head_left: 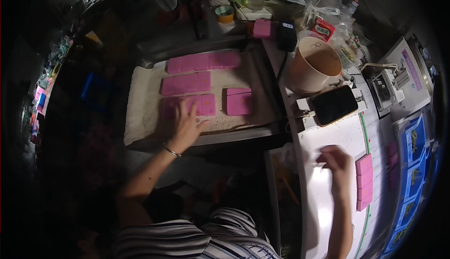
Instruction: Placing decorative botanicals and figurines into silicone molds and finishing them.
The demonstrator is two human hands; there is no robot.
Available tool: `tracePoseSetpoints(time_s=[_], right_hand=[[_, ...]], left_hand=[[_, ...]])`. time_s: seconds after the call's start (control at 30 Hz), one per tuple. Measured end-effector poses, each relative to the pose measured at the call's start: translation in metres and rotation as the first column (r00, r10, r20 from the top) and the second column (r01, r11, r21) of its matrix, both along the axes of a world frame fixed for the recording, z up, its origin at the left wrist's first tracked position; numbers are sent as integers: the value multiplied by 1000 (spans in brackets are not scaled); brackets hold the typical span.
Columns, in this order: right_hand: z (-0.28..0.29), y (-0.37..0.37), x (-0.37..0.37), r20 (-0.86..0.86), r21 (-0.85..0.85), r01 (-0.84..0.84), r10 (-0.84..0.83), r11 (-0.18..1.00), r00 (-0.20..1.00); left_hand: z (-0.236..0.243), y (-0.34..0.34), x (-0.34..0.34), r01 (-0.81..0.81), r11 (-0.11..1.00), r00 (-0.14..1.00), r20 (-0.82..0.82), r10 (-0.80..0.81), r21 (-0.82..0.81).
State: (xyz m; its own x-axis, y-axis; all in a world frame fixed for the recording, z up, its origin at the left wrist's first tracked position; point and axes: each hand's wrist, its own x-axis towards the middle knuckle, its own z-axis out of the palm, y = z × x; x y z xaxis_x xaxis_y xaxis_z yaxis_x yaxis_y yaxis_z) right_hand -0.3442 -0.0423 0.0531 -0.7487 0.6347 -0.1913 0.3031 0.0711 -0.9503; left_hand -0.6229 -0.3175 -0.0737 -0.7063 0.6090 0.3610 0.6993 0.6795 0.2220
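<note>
My left hand point(186, 126) reaches over the cloth-lined tray point(145, 87), fingers spread, its tips on or just above the nearest row of flat pink blocks point(208, 104). The hand covers part of that row. Farther back lie a middle row of pink blocks point(186, 83) and a far row point(201, 61). A separate pink group point(239, 102) sits at the tray's right. Above the white worktop point(316, 191), my right hand point(336, 163) is slightly blurred with thumb and fingers pinched together; anything between them is too small to name. A column of pink blocks point(364, 182) lies right of it.
A dark phone point(334, 105) rests on a white support on the worktop, beside a pale bucket point(315, 64). Blue bins point(412, 165) line the right edge. Plastic bags point(323, 17) and an orange tape roll point(224, 14) lie at the back.
</note>
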Motion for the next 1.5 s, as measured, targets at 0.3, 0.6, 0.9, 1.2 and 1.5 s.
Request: tracePoseSetpoints(time_s=[0.3, 0.6, 0.9, 1.2, 1.5], right_hand=[[-126, -117, -231, 288, 668, -536, 485, 516, 826], [-81, -104, -216, 314, 716, -570, 542, 404, 779], [6, -59, 57, 109, 683, -70, -7, 727, 994], [-47, -48, 187, -16, 456, 441, -489, 773, 872], [9, -88, 179, -146, 737, 440, -515, 512, 844]], left_hand=[[3, -46, -73, 201, 926, 979, 31, -201, -321], [27, -19, -52, 356, 931, 931, 119, -345, -85], [120, 132, 114, 894, 441, 442, 5, -897, -76], [91, 262, 219, 986, -122, -137, -138, -981, -109], [122, 212, 320, 604, 442, -596, 744, -302, 663]])
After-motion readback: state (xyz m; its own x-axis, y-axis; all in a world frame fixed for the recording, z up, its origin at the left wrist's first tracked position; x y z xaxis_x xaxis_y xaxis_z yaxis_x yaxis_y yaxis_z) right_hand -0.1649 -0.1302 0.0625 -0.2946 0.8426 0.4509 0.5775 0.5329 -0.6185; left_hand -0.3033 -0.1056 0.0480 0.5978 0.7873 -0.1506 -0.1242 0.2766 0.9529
